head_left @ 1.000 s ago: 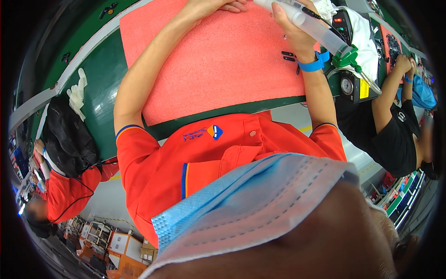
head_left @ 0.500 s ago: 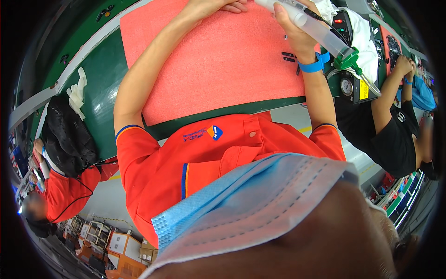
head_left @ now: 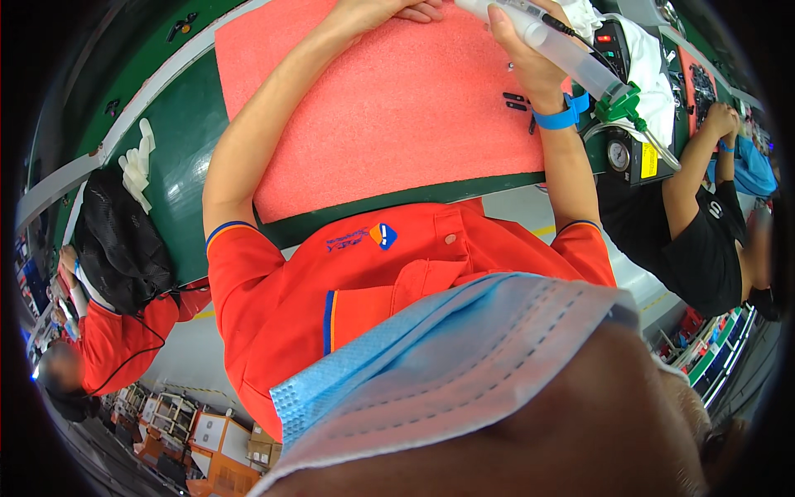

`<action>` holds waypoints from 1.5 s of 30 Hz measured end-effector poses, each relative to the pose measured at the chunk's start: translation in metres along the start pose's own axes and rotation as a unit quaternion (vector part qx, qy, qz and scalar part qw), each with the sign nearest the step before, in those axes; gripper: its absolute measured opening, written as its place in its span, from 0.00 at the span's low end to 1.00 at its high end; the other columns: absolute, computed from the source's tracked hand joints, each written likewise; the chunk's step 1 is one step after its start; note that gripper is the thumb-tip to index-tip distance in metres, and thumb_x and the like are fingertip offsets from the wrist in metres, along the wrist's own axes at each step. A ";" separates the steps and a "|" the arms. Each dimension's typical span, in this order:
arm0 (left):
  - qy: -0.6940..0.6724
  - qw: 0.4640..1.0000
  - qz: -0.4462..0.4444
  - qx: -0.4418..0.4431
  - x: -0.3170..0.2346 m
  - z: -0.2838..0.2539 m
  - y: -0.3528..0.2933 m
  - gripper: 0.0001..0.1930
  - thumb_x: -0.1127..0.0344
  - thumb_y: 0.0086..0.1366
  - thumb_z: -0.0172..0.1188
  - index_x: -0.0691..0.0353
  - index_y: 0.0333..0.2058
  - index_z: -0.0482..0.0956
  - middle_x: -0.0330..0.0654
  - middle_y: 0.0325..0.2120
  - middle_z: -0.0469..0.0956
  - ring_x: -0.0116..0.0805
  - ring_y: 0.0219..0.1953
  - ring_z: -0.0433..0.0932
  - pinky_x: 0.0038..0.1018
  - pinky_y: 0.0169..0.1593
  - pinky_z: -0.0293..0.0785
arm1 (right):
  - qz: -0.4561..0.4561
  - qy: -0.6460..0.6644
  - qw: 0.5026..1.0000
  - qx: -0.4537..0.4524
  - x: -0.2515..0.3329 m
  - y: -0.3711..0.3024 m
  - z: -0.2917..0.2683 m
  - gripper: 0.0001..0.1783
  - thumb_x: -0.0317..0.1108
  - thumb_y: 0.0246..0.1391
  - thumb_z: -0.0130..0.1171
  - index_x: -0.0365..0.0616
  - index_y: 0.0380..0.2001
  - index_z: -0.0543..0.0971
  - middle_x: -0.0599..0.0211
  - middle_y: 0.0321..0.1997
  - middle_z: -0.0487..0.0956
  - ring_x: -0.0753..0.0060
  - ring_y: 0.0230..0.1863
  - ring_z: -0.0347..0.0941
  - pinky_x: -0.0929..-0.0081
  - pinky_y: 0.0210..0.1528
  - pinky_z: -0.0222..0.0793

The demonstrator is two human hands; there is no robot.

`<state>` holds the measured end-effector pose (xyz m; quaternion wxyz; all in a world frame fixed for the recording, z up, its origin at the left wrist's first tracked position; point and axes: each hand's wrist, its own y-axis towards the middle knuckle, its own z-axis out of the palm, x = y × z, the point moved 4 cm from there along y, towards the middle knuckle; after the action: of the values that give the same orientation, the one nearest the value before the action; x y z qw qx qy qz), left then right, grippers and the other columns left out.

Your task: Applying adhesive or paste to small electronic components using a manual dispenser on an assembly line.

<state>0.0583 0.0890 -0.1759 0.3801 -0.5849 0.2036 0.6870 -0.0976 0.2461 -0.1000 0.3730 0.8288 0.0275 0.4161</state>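
Observation:
My right hand (head_left: 534,62) is wrapped round a clear dispensing syringe (head_left: 571,62), slanting from the top edge down to the right. A green cap (head_left: 619,106) with a pale air tube closes its lower right end. The syringe's other end reaches the upper edge near my left hand (head_left: 389,8). That hand rests over the pink foam mat (head_left: 397,108), its visible fingers curled together; the frame cuts off the rest and whatever they hold. A few small black parts (head_left: 515,101) lie on the mat beside my right wrist, which wears a blue strap (head_left: 561,113).
Right of the mat stands a black dispenser box (head_left: 650,157) with a round gauge, near a white cloth (head_left: 650,74). A white glove (head_left: 137,166) and a black mesh bag (head_left: 120,240) lie left. Co-workers sit on both sides, one in a black shirt (head_left: 687,240).

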 end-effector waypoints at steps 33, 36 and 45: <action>-0.003 1.000 0.006 -0.002 0.002 -0.004 -0.001 0.10 0.74 0.72 0.58 0.73 0.48 0.74 0.55 0.36 0.85 0.40 0.36 0.87 0.30 0.40 0.86 | -0.004 -0.002 1.000 -0.011 -0.005 -0.002 0.008 0.18 0.21 0.51 0.72 0.34 0.46 0.81 0.61 0.44 0.85 0.73 0.44 0.83 0.76 0.48 0.80; -0.002 1.000 0.005 -0.002 0.002 -0.004 -0.001 0.10 0.73 0.72 0.59 0.73 0.48 0.74 0.55 0.37 0.85 0.40 0.36 0.87 0.30 0.41 0.86 | 0.026 0.043 0.998 -0.022 -0.010 -0.005 0.009 0.18 0.21 0.51 0.72 0.34 0.47 0.81 0.61 0.44 0.85 0.73 0.44 0.84 0.76 0.48 0.80; 0.009 1.000 0.005 -0.001 0.000 0.000 -0.001 0.12 0.73 0.72 0.58 0.74 0.49 0.73 0.55 0.37 0.85 0.41 0.36 0.87 0.30 0.41 0.86 | 0.017 -0.007 1.000 0.008 0.005 0.001 -0.001 0.18 0.22 0.52 0.72 0.34 0.47 0.81 0.62 0.43 0.86 0.74 0.43 0.83 0.77 0.46 0.79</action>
<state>0.0591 0.0891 -0.1758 0.3746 -0.5901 0.2091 0.6839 -0.0949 0.2477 -0.0953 0.3599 0.8350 0.0141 0.4161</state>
